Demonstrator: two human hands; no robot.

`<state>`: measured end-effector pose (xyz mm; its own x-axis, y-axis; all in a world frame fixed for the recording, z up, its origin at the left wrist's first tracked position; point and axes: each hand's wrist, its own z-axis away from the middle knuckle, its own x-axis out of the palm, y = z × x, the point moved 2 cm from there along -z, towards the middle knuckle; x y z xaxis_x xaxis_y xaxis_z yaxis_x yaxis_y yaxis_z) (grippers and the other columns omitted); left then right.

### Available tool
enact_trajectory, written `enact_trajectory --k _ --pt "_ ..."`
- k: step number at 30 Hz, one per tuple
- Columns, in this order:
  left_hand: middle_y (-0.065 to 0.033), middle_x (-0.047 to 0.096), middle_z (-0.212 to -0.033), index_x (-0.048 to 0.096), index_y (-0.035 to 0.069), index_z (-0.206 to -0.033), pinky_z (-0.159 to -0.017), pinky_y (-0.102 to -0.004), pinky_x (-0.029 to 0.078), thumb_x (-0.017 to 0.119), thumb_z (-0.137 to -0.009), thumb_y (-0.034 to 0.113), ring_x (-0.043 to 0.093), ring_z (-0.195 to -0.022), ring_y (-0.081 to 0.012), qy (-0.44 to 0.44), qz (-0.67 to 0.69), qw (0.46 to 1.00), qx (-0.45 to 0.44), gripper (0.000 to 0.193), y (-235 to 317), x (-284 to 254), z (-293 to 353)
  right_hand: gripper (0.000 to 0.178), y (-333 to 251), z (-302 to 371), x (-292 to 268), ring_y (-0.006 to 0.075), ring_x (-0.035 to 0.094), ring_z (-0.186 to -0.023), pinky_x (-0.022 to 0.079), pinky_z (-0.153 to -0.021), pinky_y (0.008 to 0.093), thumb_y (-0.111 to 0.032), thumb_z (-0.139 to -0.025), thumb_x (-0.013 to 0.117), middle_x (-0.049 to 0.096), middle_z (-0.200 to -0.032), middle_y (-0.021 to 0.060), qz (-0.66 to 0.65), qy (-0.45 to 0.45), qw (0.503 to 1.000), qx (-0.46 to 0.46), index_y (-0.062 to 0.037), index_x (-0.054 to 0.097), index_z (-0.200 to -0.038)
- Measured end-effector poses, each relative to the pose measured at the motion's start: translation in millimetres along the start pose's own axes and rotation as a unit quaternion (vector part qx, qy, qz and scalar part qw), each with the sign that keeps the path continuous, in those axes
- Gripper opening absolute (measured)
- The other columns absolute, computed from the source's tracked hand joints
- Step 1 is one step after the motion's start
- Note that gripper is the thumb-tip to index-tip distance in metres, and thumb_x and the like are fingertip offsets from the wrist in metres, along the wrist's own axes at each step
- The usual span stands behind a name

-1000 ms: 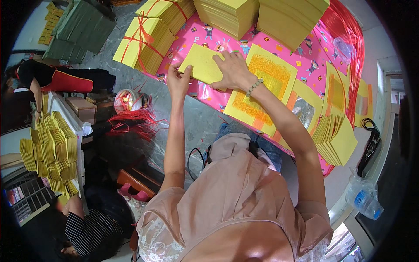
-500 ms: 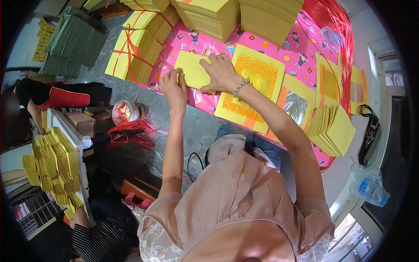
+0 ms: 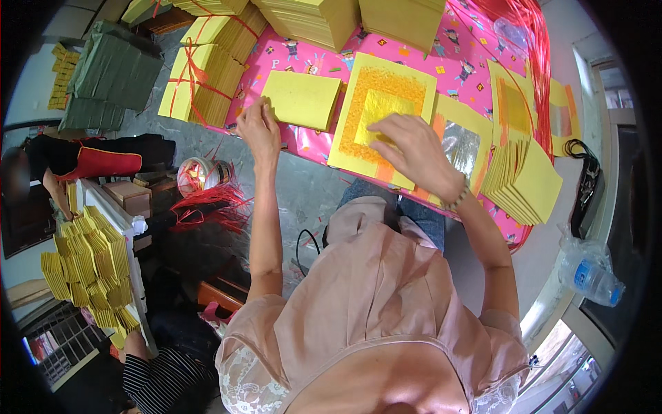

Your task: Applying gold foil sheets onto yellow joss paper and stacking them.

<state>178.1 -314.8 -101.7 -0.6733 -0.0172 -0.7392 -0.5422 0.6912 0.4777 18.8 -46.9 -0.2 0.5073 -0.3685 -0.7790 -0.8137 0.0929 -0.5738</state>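
Note:
A folded yellow paper pack (image 3: 302, 99) lies on the pink patterned table cover (image 3: 307, 141). My left hand (image 3: 260, 134) is at its lower left corner, fingers loosely bent and apart, touching or nearly touching the edge. To the right lies a yellow paper sheet (image 3: 353, 103) with an orange speckled border and a gold foil square (image 3: 386, 110) in its middle. Over the lower part of that foil is my right hand (image 3: 417, 148), its fingers slightly curled and apart, with nothing seen in them. Whether they touch the sheet I cannot tell.
Tall yellow paper stacks (image 3: 310, 24) stand along the back; bundles tied with red string (image 3: 207, 83) are at the left. A silver-foil sheet (image 3: 458, 141) and fanned yellow paper (image 3: 520, 179) lie right. Red strands (image 3: 541, 83) hang there. Two people work left, one beside piled folded paper (image 3: 93, 265).
My right hand has left the folded paper pack and moved right and nearer, over the gold foil sheet. My left hand has stayed by the pack's left edge.

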Motion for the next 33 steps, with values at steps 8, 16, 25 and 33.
enact_trajectory --k 8,16,25,33 --pt "-0.0104 0.069 -0.111 0.072 0.007 -0.103 -0.087 -0.0394 0.046 0.069 -0.086 0.011 0.059 -0.099 -0.0286 -0.094 0.179 0.974 0.104 0.018 52.3 -38.5 5.1 0.033 -12.6 69.5 3.6 0.029 0.06 -0.097 0.047 -0.087 0.0408 -0.026 -0.083 0.073 0.062 -0.1 0.0104 0.054 0.02 0.998 0.034 -0.0048 0.065 -0.106" --pt "-0.0073 0.065 -0.098 0.075 0.008 -0.1 -0.084 -0.0371 0.047 0.08 -0.077 0.02 0.058 -0.094 -0.0261 -0.342 0.234 0.875 0.249 0.026 123.8 -49.4 48.7 0.026 -6.4 80.6 13.0 0.0278 0.064 -0.09 0.052 -0.08 0.0393 -0.021 -0.079 0.077 0.066 -0.095 0.0088 0.065 0.063 0.996 0.013 -0.0029 0.07 -0.098" --pt "-0.0052 0.062 -0.094 0.076 0.01 -0.098 -0.082 -0.0371 0.046 0.081 -0.076 0.023 0.056 -0.092 -0.0242 -0.379 0.23 0.861 0.25 0.025 121.7 -39.1 47.7 0.011 7.8 75.1 15.4 0.0253 0.064 -0.082 0.051 -0.07 0.0348 -0.013 -0.086 0.073 0.066 -0.086 0.0079 -0.072 0.035 0.993 0.087 -0.0026 0.073 -0.086" --pt "-0.0051 0.063 -0.093 0.077 0.01 -0.096 -0.081 -0.0364 0.046 0.081 -0.078 0.022 0.057 -0.09 -0.024 -0.38 0.233 0.86 0.25 0.022 119.3 -36.9 45.3 0.012 15.0 73.4 17.0 0.0157 0.063 -0.071 0.047 -0.061 0.0286 -0.012 -0.089 0.071 0.065 -0.084 0.0063 -0.199 0.026 0.969 0.142 -0.0008 0.073 -0.09"
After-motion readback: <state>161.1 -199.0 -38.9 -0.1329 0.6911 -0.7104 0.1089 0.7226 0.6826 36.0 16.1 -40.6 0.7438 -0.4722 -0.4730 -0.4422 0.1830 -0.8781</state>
